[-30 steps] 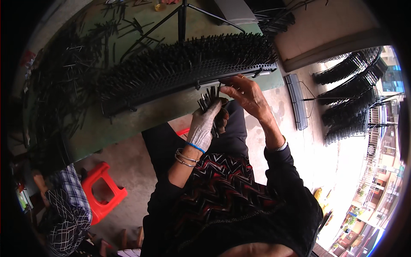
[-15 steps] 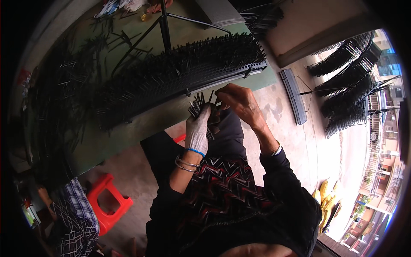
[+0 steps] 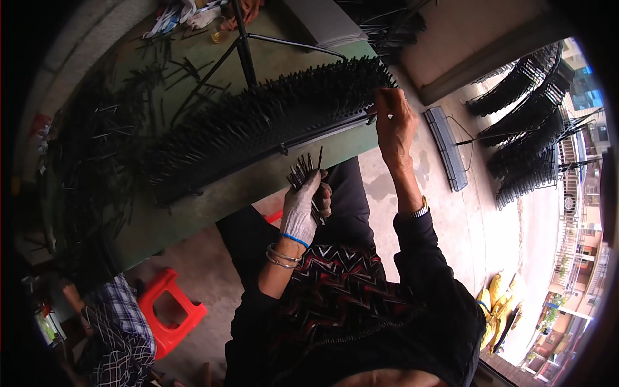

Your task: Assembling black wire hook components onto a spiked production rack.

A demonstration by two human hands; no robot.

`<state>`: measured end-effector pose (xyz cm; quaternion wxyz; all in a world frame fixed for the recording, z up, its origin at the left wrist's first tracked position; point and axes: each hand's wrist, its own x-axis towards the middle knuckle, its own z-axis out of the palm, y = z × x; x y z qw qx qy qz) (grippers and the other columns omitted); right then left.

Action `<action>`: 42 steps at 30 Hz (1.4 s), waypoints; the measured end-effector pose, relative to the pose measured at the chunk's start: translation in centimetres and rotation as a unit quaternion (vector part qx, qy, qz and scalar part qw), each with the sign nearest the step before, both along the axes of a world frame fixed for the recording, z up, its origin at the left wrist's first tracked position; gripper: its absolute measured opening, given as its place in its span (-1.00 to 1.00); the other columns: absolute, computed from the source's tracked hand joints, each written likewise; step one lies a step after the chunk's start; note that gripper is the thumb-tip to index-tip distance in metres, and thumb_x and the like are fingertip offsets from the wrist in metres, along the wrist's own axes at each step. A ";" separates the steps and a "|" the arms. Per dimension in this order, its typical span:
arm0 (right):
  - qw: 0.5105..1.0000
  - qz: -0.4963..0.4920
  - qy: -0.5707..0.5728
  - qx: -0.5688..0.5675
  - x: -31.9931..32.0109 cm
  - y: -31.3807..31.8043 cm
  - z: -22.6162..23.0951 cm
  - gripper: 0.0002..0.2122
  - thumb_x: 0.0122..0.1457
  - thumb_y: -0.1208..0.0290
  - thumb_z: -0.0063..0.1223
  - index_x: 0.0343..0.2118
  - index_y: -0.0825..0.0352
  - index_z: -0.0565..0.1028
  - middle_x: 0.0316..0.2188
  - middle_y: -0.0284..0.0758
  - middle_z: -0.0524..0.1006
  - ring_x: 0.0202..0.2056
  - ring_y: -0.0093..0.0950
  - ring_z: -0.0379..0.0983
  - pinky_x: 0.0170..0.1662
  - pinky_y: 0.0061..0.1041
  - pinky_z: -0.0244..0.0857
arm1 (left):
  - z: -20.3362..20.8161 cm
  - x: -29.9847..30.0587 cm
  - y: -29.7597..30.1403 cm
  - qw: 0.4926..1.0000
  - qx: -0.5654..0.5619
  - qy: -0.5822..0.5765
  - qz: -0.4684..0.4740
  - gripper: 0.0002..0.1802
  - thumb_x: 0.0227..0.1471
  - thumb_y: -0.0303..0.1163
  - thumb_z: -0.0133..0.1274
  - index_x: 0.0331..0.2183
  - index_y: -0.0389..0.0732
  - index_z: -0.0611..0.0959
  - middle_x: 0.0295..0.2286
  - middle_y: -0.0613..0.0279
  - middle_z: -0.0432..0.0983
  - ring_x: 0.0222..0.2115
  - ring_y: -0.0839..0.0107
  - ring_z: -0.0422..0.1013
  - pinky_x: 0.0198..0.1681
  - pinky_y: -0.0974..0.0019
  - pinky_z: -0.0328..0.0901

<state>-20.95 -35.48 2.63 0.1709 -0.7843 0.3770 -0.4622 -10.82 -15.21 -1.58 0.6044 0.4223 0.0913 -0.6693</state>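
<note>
Your right hand has moved up from the bunch to the brush bar's end, pinching one stick there. Your gloved left hand squeezes the stick bunch over your lap.

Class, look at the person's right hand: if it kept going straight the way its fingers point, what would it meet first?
The right hand points up at the end of the long black spiked rack, so it would probably meet the spikes there first; depth is hard to judge.

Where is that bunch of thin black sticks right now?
In the head view the bunch of black sticks stands in the gloved left hand, low and centre, just below the green table.
</note>
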 end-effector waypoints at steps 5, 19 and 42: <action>0.998 0.023 -0.024 0.046 -0.2 0.6 0.5 -0.94 0.20 0.54 0.07 -0.31 0.42 0.49 -0.49 -0.30 0.57 -0.50 -0.57 0.57 -0.48 -0.63 0.37 | 0.9 -0.1 0.0 0.999 0.025 -0.031 0.017 -0.78 0.20 -0.15 0.03 -0.30 -0.08 0.61 -0.53 0.35 0.50 -0.59 0.51 0.42 -0.62 0.46 0.28; 0.997 0.034 0.028 0.068 -0.5 0.1 0.1 -0.93 0.19 0.49 0.08 -0.35 0.37 0.49 -0.54 -0.30 0.57 -0.50 -0.54 0.56 -0.47 -0.58 0.35 | 2.0 -0.9 0.2 0.998 0.028 -0.047 0.043 -0.75 0.16 -0.19 0.08 -0.26 -0.17 0.62 -0.58 0.33 0.49 -0.67 0.58 0.37 -0.69 0.51 0.19; 0.975 0.097 0.006 0.199 -1.0 6.2 2.8 -0.94 0.20 0.55 0.01 -0.31 0.40 0.47 -0.48 -0.33 0.57 -0.48 -0.59 0.50 -0.38 -0.57 0.35 | 2.8 -1.0 -0.1 0.996 0.048 -0.059 0.047 -0.70 0.14 -0.19 0.10 -0.16 -0.17 0.61 -0.46 0.22 0.59 -0.54 0.43 0.51 -0.63 0.39 0.34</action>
